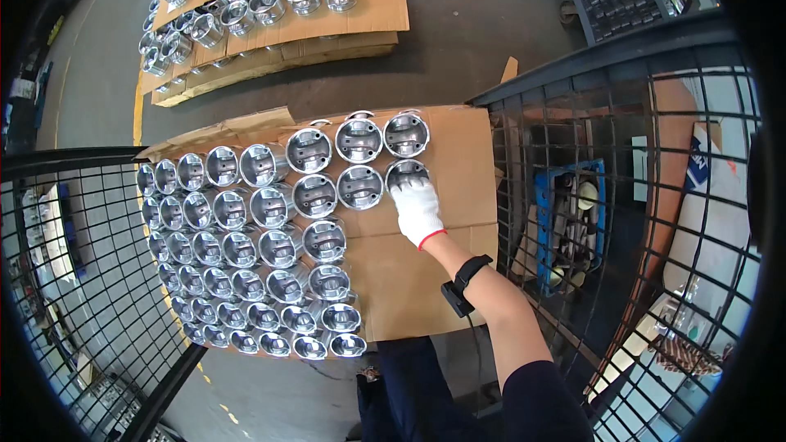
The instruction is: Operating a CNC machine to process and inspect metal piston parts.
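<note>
The gloved right hand [417, 206] grips a shiny metal piston [405, 173], fingers closed over its rim. It stands on a cardboard sheet [458, 155] beside rows of pistons [246, 254]; the left hand is out of sight

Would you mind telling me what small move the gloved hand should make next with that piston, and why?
Probably settle the piston flat on the cardboard sheet and then let go. The right hand, in a white glove, rests on it at the right end of the second row, level with its neighbour and under the top-row piston, so it seems to be in place. The left hand is out of view.
</note>
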Tool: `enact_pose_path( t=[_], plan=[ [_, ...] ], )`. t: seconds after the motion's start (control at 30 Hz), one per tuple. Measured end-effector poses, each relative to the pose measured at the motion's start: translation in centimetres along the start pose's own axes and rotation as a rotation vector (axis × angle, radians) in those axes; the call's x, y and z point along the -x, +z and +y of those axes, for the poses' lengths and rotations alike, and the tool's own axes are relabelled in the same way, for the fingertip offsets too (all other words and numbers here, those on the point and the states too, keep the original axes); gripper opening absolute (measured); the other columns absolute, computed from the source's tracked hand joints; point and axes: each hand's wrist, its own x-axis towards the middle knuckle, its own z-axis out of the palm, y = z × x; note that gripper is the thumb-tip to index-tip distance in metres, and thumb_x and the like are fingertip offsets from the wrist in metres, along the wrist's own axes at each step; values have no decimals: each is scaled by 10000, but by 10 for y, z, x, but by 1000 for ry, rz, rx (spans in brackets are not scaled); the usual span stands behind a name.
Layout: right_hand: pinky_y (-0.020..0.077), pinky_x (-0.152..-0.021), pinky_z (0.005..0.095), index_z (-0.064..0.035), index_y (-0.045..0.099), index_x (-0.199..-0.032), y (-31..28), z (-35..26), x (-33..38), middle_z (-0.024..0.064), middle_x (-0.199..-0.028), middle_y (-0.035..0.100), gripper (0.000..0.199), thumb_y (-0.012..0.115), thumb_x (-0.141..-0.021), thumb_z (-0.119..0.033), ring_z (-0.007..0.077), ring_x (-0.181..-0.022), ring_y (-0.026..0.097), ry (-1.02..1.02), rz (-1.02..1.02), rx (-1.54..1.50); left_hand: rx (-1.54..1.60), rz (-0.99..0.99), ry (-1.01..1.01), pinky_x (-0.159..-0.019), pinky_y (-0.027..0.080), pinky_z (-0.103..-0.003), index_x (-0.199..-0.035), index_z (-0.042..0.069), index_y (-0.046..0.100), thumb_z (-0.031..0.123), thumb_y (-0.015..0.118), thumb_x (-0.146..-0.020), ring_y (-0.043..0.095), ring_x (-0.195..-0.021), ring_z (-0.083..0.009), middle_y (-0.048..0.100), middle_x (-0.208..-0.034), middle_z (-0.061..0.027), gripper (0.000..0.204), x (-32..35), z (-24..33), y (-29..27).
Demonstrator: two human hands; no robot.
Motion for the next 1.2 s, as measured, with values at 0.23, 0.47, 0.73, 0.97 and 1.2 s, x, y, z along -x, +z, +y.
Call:
enact_pose_path(
  t=[0.23,0.47,0.73,0.97,1.2],
  plan=[
    [337,-1153,467,-94,610,-1280,-9,3,9,162,-1308,604,384,507,-920,-184,302,-1271,535,-11,8,-63,19,-12,13,-1033,454,-488,-1406,68,528,369,651,-905,558,-1246,-363,598,-1325,-236,597,13,-30,7],
    [468,-942,467,-46,537,-1299,-64,-70,201,185,-1161,622,503,638,-873,-295,346,-1105,580,102,124,-360,85,-32,179,-1031,455,-486,-1399,67,535,361,640,-925,561,-1243,-351,603,-1319,-229,568,33,-111,37],
    [485,-966,490,-118,597,-1288,-30,-118,669,193,-1225,640,482,587,-898,-402,384,-1130,607,345,-433,-581,-68,-15,433,-1005,462,-485,-1340,65,570,335,653,-900,576,-1205,-351,621,-1266,-218,523,9,-158,52],
    [498,-1008,399,-131,703,-1156,51,-121,1003,92,-1196,680,306,492,-942,-189,299,-1155,622,306,-640,-427,-367,22,542,-963,475,-487,-1242,63,624,298,688,-837,600,-1140,-366,647,-1178,-205,473,43,-39,67],
    [487,-985,426,-129,677,-1227,26,-68,1104,133,-1202,685,472,622,-862,-423,330,-1138,633,1148,-49,-1074,-671,4,686,-921,487,-488,-1144,60,679,261,724,-774,624,-1075,-380,673,-1090,-193,423,67,56,192]
  ],
)
